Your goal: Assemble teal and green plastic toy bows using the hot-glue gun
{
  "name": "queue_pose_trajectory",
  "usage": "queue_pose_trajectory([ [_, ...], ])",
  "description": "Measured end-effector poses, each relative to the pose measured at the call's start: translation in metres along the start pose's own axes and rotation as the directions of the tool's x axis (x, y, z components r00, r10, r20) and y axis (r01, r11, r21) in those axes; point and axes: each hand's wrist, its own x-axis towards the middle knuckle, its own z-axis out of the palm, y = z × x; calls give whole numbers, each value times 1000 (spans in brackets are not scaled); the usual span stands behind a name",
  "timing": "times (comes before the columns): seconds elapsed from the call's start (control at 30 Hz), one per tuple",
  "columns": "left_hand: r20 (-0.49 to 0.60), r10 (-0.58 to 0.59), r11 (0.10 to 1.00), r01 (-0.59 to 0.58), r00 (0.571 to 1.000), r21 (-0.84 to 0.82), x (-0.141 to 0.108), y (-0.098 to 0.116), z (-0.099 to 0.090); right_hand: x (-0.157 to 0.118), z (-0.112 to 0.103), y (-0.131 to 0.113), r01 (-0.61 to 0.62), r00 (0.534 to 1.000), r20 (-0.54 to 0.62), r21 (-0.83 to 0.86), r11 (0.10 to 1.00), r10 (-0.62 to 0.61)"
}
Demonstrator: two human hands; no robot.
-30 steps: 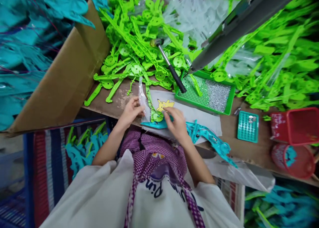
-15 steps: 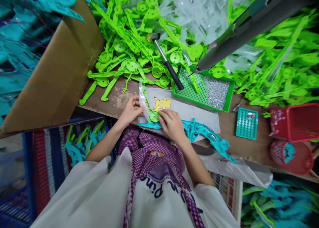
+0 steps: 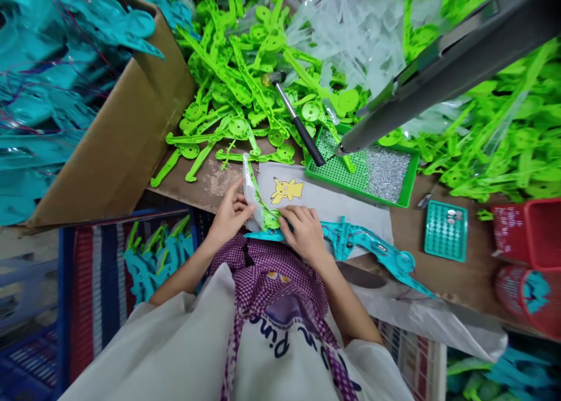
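Observation:
My left hand (image 3: 230, 217) is closed on the edge of a clear curved plastic piece (image 3: 250, 185), which stands along a bright green part with a round end (image 3: 270, 218). Fingers of my right hand (image 3: 303, 228) are bent down at the right side of that round end; whatever lies under the fingertips is hidden. Both hands are just above a long blue plastic body (image 3: 348, 237), shaped like a toy bow, lying along the table's front edge. A white sheet with a yellow cartoon figure (image 3: 286, 190) lies behind my right hand.
A dark power screwdriver (image 3: 381, 120) hangs over a green tray (image 3: 312, 170) of small screws. Behind my hands are a hammer (image 3: 300, 123) and heaped green parts (image 3: 236, 79). A cardboard box (image 3: 118, 120) stands left; a teal tray (image 3: 446, 252) and red baskets (image 3: 508, 237) are right.
The clear plastic piece has turned and shows narrower beside the green part. My hands stay at nearly the same place; the whole view has shifted slightly.

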Motion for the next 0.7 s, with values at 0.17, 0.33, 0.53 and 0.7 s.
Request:
queue_pose_trajectory([
  [0.17,-18,-17,998,16,1000,-55,-2,-7,2,43,-19,-3,23,994,109,-12,1000,-21],
  [0.33,-39,-21,994,17,999,-108,0,-13,2,116,-4,0,144,958,259,-66,987,-123],
  [0.53,-29,-43,996,41,999,-77,2,-14,2,153,15,2,85,947,318,-150,985,-34],
  [0.7,-28,-85,993,87,996,76,-1,-8,3,157,0,-6,52,939,344,-144,988,0],
])
